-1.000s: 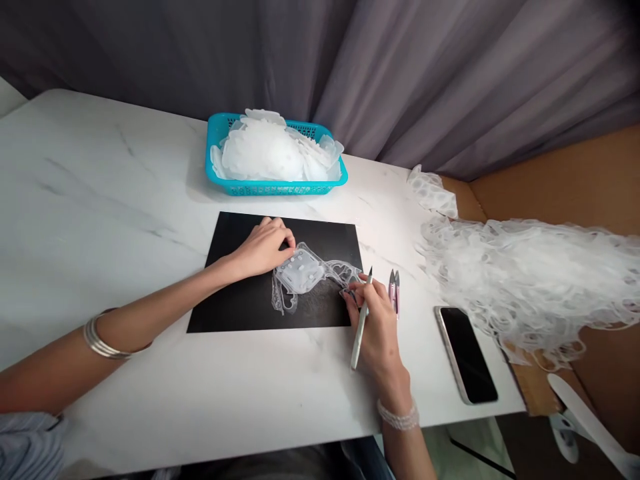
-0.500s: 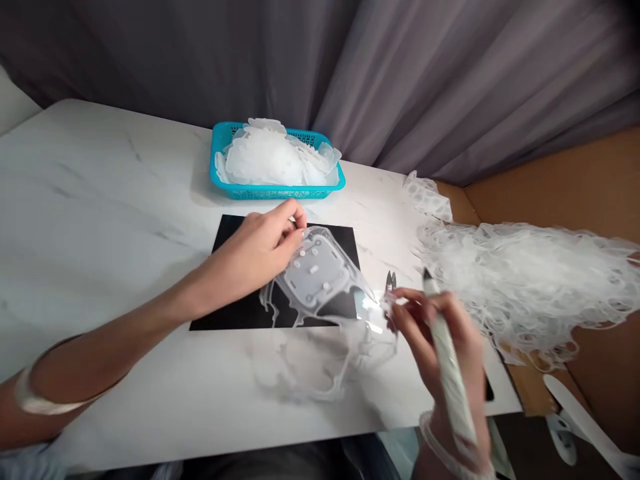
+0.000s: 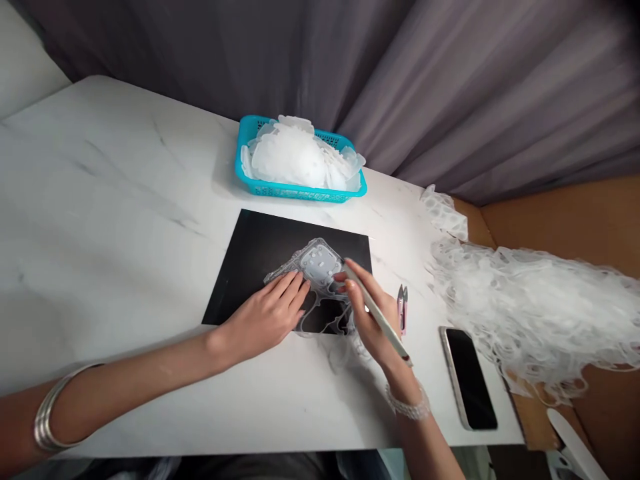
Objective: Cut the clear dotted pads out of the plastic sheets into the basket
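My left hand (image 3: 267, 313) lies with its fingers stretched out on the lower left edge of a clear moulded plastic sheet. At the sheet's upper part is a pale rounded-square piece (image 3: 319, 263) with several small raised studs. My right hand (image 3: 373, 313) is closed round a slim whitish pen-like tool (image 3: 383, 321), whose dark tip is at the right edge of that piece. Whether the tip touches the plastic I cannot tell. Thin see-through plastic with cut-out holes (image 3: 325, 327) trails toward me, partly hidden by the right hand. Beneath it lies a black mat (image 3: 240, 260).
A blue basket (image 3: 300, 193) heaped with frosted plastic pieces stands behind the mat. Small thread snips (image 3: 403, 310) and a phone (image 3: 470, 380) lie to the right. Beyond them is a large pile of plastic offcuts (image 3: 530, 300), with brown cardboard (image 3: 565, 207) around it.
My left hand has come down from the sheet's upper edge to its lower left, fingers now flattened. My right hand has moved left, bringing the tool to the pale piece. The sheet now lies lower on the mat.
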A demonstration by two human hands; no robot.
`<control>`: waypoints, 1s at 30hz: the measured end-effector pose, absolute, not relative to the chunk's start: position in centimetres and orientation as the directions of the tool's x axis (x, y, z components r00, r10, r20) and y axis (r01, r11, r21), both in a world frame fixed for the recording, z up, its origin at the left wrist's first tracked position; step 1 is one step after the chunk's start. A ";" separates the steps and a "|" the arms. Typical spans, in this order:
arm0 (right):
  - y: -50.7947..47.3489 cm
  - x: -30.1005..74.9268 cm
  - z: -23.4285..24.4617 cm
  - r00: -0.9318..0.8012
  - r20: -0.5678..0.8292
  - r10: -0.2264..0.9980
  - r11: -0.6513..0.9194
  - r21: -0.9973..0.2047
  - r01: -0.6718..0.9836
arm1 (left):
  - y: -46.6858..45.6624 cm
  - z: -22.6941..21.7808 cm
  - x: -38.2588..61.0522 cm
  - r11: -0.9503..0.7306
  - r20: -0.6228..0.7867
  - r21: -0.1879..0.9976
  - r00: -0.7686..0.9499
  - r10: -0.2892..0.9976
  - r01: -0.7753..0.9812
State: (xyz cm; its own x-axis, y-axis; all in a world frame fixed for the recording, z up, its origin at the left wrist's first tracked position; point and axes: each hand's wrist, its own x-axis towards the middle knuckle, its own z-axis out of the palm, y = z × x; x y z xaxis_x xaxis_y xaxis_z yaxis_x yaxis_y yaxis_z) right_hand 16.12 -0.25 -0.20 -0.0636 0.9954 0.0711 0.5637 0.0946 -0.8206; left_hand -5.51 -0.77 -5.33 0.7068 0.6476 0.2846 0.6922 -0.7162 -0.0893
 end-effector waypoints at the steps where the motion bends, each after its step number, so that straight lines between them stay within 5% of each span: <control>1: 0.1 15.8 -0.3 -0.132 0.056 0.990 0.122 -0.814 0.568 | -0.6 -5.3 -5.4 -0.713 0.283 -0.081 0.702 0.654 0.697; 10: 0.8 15.0 -2.1 -0.455 0.145 0.879 0.418 -0.695 0.585 | -0.3 -5.9 -5.3 -0.708 0.307 -0.048 0.685 0.660 0.704; 16: 0.9 14.5 -3.3 -0.493 0.221 0.841 0.521 -0.574 0.632 | -0.4 -6.2 -5.1 -0.702 0.324 -0.065 0.681 0.657 0.709; 30: 0.6 14.9 -2.5 -0.621 0.143 0.770 0.629 -0.328 0.705 | -0.2 -4.8 -5.4 -0.731 0.272 0.003 0.703 0.658 0.683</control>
State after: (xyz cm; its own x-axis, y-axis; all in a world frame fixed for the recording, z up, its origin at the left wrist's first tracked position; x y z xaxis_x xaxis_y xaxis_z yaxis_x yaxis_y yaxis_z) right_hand 14.91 0.62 -2.54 -0.6214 0.7704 0.1427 0.7046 0.6291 -0.3283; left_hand -5.37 -0.17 -4.83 0.7025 0.6576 0.2720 0.6827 -0.7307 0.0031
